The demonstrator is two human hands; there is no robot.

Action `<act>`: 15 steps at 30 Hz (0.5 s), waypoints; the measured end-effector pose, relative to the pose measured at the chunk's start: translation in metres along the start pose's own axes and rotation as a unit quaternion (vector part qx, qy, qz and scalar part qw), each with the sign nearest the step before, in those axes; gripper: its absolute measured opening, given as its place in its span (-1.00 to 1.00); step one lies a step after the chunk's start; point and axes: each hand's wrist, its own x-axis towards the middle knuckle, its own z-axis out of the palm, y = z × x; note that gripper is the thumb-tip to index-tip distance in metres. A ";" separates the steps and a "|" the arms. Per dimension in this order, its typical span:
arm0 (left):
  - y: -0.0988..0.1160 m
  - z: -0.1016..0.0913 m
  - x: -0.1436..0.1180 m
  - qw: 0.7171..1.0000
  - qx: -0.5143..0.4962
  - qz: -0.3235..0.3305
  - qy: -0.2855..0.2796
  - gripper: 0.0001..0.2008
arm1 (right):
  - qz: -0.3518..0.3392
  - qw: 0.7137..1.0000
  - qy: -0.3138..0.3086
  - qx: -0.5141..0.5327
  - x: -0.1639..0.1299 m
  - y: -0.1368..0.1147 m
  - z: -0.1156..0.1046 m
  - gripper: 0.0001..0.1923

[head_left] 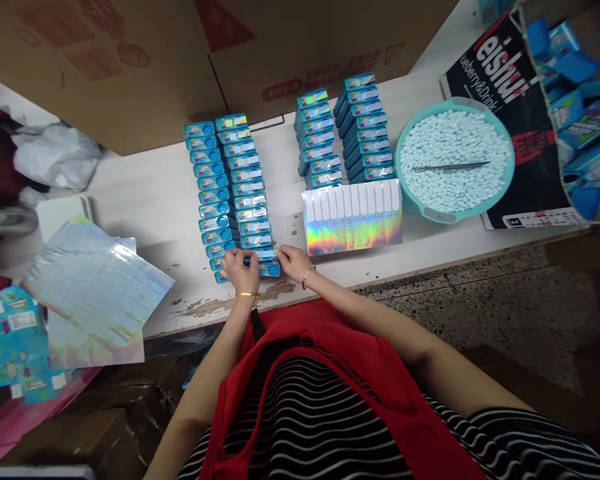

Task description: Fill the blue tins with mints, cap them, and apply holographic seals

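My left hand (243,270) and my right hand (294,262) meet at the near end of a row of small blue boxes. Between their fingertips lies a shiny silver sticker (265,255), over the top of one box; each hand pinches near one of its ends. A last blue box (269,269) in that row shows just below, with a round mark and no silver strip. Farther up, the row's other boxes (250,187) carry silver strips. The left row (213,181) has bare tops with round marks. Right of my right hand is a rainbow-silver sticker sheet (353,230).
Two more rows of blue boxes (367,120) stand behind the sheet. A teal basin (454,217) holds pale pellets and tweezers (450,167). A large carton (155,67) borders the back. Silver sheets (95,293) lie left; an open carton (525,133) of blue boxes stands right.
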 end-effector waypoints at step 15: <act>-0.005 -0.014 0.011 0.996 0.041 -0.068 0.029 -0.44 | 0.010 0.990 -0.087 -0.108 -0.005 -0.031 0.002 -0.65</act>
